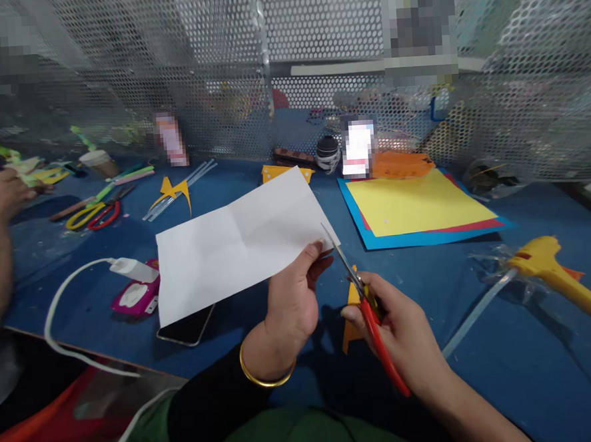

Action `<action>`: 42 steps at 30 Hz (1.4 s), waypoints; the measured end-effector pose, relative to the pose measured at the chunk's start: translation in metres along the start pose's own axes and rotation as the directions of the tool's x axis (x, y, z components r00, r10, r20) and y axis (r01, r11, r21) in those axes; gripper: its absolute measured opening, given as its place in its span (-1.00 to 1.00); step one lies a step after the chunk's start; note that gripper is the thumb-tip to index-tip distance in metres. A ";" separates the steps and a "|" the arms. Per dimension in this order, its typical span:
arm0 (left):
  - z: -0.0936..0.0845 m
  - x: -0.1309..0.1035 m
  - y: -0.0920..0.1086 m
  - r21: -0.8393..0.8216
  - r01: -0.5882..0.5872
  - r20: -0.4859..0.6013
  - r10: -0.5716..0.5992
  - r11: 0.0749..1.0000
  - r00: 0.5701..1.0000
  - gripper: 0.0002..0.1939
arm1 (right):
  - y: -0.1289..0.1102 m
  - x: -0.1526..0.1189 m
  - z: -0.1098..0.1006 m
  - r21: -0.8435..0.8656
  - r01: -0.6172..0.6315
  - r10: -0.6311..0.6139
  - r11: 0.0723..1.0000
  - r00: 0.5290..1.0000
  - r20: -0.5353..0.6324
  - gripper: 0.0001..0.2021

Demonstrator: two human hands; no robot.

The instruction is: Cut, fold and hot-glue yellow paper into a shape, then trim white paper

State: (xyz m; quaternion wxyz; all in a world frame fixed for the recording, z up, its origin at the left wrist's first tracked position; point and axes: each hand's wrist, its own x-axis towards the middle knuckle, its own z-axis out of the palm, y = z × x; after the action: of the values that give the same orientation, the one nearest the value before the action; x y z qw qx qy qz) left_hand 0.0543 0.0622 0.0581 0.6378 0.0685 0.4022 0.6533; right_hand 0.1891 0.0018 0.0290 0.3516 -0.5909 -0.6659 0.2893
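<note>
A creased sheet of white paper (227, 245) is pinched at its lower right corner by my left hand (300, 291), thumb on top and fingers beneath. My right hand (399, 321) grips a pair of scissors (383, 349) with red and yellow handles. Their blades point up and to the left, right at the paper's right edge near my left thumb; I cannot tell whether they are cutting into it. Beneath my right hand lies an orange paper piece (351, 334), partly hidden. Under the sheet's lower left edge, a phone (189, 326) sticks out.
Stacked coloured sheets (414, 204) lie at the back right, before a metal mesh (205, 53). A yellow glue gun (548, 265) rests at right. At left are another pair of scissors (99, 213), a power strip (134, 294) with a white cable, and a co-worker's hand (3, 195).
</note>
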 end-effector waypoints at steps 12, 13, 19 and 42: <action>0.002 -0.001 0.001 0.004 0.001 -0.007 -0.001 1.000 1.000 -0.87 | -0.004 0.001 0.001 0.082 -0.102 0.099 0.991 0.994 0.037 -0.59; 0.002 -0.001 0.001 0.004 0.000 -0.006 0.000 1.000 1.000 -0.87 | -0.004 0.001 0.001 0.087 -0.102 0.099 0.991 0.994 0.041 -0.59; 0.001 -0.001 0.001 0.016 -0.011 0.007 0.011 1.000 1.000 -0.86 | -0.004 0.000 0.001 0.084 -0.112 0.107 0.990 0.992 0.064 -0.66; -0.003 0.000 -0.001 0.049 -0.054 0.050 0.052 0.997 0.997 -0.75 | -0.002 0.000 0.001 0.055 -0.108 0.105 0.993 0.993 0.043 -0.59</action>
State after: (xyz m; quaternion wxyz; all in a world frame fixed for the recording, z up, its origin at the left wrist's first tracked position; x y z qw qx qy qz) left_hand 0.0533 0.0610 0.0560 0.6280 0.1113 0.4009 0.6577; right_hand 0.1866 0.0014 0.0300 0.3390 -0.6094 -0.6317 0.3385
